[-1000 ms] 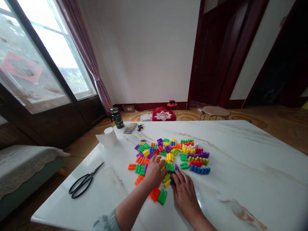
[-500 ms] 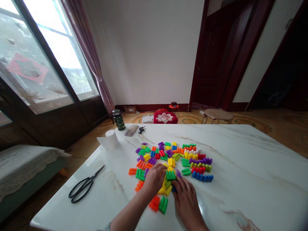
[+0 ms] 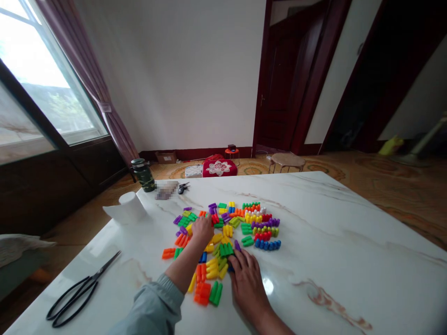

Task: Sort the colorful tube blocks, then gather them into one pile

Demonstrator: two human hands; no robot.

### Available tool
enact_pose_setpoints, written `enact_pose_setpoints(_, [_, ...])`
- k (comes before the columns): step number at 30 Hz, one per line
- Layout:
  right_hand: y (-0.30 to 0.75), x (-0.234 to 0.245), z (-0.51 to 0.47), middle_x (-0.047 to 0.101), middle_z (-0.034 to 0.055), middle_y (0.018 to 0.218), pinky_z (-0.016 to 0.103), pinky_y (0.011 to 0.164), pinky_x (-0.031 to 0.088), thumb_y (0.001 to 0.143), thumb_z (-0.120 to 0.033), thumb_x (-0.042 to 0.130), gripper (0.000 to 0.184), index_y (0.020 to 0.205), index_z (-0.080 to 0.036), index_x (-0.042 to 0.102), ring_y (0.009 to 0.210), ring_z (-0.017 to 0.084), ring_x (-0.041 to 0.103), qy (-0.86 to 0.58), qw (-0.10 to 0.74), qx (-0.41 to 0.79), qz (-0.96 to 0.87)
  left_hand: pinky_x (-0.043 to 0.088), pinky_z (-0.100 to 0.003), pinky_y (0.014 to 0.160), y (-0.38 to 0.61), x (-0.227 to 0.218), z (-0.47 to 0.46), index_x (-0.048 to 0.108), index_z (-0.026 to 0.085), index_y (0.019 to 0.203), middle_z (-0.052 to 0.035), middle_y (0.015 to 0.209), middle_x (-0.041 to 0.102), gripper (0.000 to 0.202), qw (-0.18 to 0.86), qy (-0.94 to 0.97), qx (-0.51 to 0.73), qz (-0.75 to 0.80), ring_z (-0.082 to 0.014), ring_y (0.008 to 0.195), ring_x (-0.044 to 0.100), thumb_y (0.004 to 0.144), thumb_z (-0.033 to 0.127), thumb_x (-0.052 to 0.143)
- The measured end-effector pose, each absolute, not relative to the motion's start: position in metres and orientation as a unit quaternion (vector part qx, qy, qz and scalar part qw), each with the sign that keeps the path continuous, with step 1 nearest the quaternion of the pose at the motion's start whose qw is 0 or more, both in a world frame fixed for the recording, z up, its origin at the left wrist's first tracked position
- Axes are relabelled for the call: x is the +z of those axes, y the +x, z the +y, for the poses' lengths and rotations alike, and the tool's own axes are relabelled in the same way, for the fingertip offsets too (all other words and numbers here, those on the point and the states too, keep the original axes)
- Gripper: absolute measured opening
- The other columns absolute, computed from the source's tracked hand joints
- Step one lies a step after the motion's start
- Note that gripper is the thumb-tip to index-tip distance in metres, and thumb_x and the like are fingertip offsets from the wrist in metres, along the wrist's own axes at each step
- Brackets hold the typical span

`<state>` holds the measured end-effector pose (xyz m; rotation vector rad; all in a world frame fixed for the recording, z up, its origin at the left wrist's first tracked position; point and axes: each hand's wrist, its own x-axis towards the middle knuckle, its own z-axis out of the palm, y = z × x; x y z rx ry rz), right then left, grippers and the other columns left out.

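Observation:
My left hand [image 3: 202, 229] reaches over the far left part of a spread of colourful plastic blocks, close to a red block [image 3: 214, 219]. Its fingers point down and away, and the fingertips are hidden. Lower right, my right hand [image 3: 247, 275] has bent fingers at the right edge of a green block [image 3: 226, 250], which it steadies above the other pieces. A bit of blue shows under those fingers. Around them lie yellow blocks [image 3: 212, 268], an orange block [image 3: 202, 293] and another green block [image 3: 215, 293], flat on the marble-patterned table [image 3: 331, 242].
Several rows of knobbed pieces, including a blue row [image 3: 267, 244], lie right of the pile. Black-handled scissors [image 3: 82, 291] rest at left. Farther back are a white paper roll [image 3: 131, 207], a camouflage flask [image 3: 143, 175], a blurred-out item [image 3: 166, 190] and small dark clippers [image 3: 183, 188].
My left hand has left the green block and moved away and left over the pile. My right hand stays by the green block. The camera view has turned right.

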<state>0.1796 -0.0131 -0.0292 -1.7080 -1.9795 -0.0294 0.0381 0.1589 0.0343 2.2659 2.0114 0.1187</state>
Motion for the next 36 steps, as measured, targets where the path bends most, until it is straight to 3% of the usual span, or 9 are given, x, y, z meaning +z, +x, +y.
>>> enact_pose_setpoints(9, [0.179,-0.026,-0.014,0.055,0.0030,0.141,0.042,0.111,0.030,0.093,-0.024,0.048,0.035,0.126,-0.027,0.060,0.132,0.024,0.043,-0.630,0.265,-0.015,-0.730,0.045,-0.031,0.077,0.026,0.035,0.145,0.066,0.018,0.103,-0.0111,0.101,0.071,0.022,0.081,0.730,0.139,0.664,-0.0252,0.097,0.065,0.088,0.027,0.051])
enact_pose_setpoints(16, [0.179,-0.028,-0.012,0.056,0.0049,0.140,0.043,0.109,0.030,0.091,-0.021,0.048,0.035,0.124,-0.025,0.061,0.130,0.025,0.044,-0.621,0.275,-0.033,-0.733,0.044,-0.022,0.063,-0.003,0.036,0.124,0.065,0.016,0.087,-0.0030,0.078,0.070,0.026,0.137,0.688,0.245,0.669,-0.0157,0.075,0.066,0.092,0.025,0.041])
enact_pose_setpoints(19, [0.179,-0.028,-0.011,0.056,0.0061,0.140,0.042,0.109,0.030,0.091,-0.022,0.049,0.034,0.123,-0.024,0.062,0.130,0.025,0.044,-0.618,0.274,-0.041,-0.736,0.045,-0.021,0.067,-0.002,0.034,0.112,0.064,0.017,0.084,-0.0018,0.080,0.070,0.021,0.148,0.695,0.271,0.650,-0.0144,0.077,0.065,0.090,0.024,0.044])
enact_pose_setpoints(22, [0.179,-0.029,-0.012,0.056,0.0071,0.139,0.042,0.109,0.029,0.091,-0.021,0.048,0.035,0.124,-0.023,0.061,0.130,0.025,0.044,-0.615,0.272,-0.049,-0.738,0.047,-0.025,0.076,0.013,0.032,0.108,0.064,0.019,0.098,-0.0040,0.094,0.070,0.018,0.132,0.706,0.284,0.635,-0.0168,0.089,0.065,0.088,0.029,0.054])
enact_pose_setpoints(26, [0.179,-0.030,-0.012,0.058,0.0062,0.136,0.042,0.109,0.030,0.091,-0.020,0.048,0.034,0.122,-0.023,0.062,0.128,0.025,0.046,-0.616,0.279,-0.053,-0.735,0.048,-0.035,0.084,0.038,0.034,0.120,0.054,0.017,0.126,-0.0137,0.117,0.065,0.058,0.080,0.719,0.201,0.660,-0.0288,0.110,0.061,0.079,0.049,0.066])
enact_pose_setpoints(28, [0.178,-0.030,-0.011,0.060,0.0059,0.134,0.041,0.108,0.031,0.091,-0.021,0.049,0.033,0.120,-0.024,0.063,0.127,0.024,0.047,-0.621,0.283,-0.052,-0.729,0.048,-0.037,0.085,0.047,0.035,0.128,0.055,0.016,0.126,-0.0155,0.118,0.065,0.058,0.078,0.723,0.146,0.671,-0.0320,0.113,0.059,0.077,0.044,0.069])
enact_pose_setpoints(32, [0.178,-0.027,-0.011,0.061,0.0049,0.132,0.042,0.108,0.032,0.092,-0.021,0.048,0.032,0.119,-0.025,0.064,0.126,0.025,0.048,-0.622,0.280,-0.039,-0.730,0.048,-0.035,0.079,0.048,0.036,0.134,0.065,0.016,0.111,-0.0141,0.102,0.070,0.028,0.084,0.715,0.125,0.683,-0.0285,0.100,0.066,0.087,0.019,0.051])
enact_pose_setpoints(36, [0.178,-0.024,-0.013,0.060,0.0052,0.134,0.042,0.108,0.031,0.092,-0.023,0.049,0.032,0.121,-0.025,0.063,0.127,0.025,0.047,-0.623,0.274,-0.031,-0.732,0.048,-0.032,0.078,0.035,0.035,0.120,0.067,0.020,0.108,-0.0106,0.107,0.070,0.031,0.079,0.714,0.141,0.681,-0.0247,0.100,0.065,0.091,0.017,0.041])
